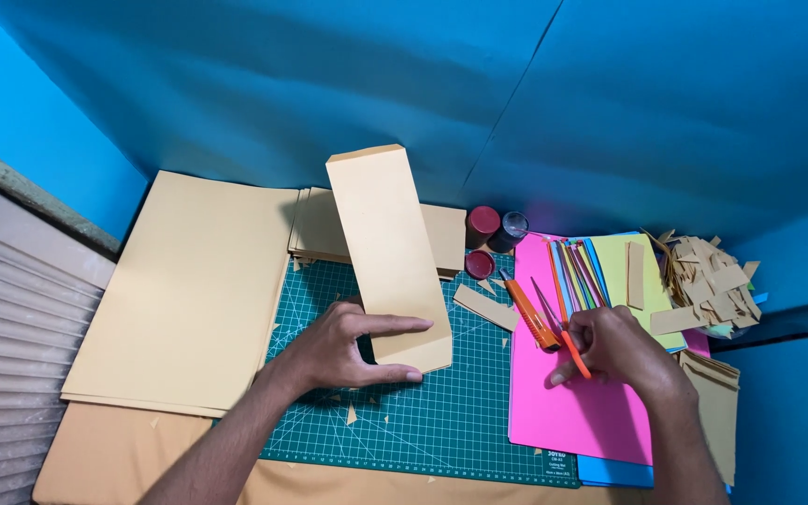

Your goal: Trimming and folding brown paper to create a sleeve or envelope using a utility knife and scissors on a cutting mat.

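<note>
From my seat I read this as the moment between laying the piece out and cutting it: my left hand (pixel 343 351) has the long tan card strip (pixel 390 257) pinched near its lower end, thumb below and fingers across the face, while my right hand (pixel 614 346) is closed around the orange-handled scissors (pixel 563 341) over the pink paper (pixel 577 411). So the left grip holds the strip and the right grip holds the scissors, with the blades pointing up and to the left, towards the orange craft knife (pixel 530 318) lying just beside them. The strip sits over the green cutting mat (pixel 441 421), its lower end down at the mat and its upper end raised towards the blue backdrop; its long axis runs nearly straight away from me, leaning a little to the left at the top. I judge the next move calls for bringing the scissors across to the strip and keeping the left grip firm so the card does not swing, since it is held at one end only. A big tan sheet (pixel 189 290) lies to the left, tan offcuts (pixel 708 281) are heaped at the far right, and three small jars (pixel 483 224) stand behind the mat.
</note>
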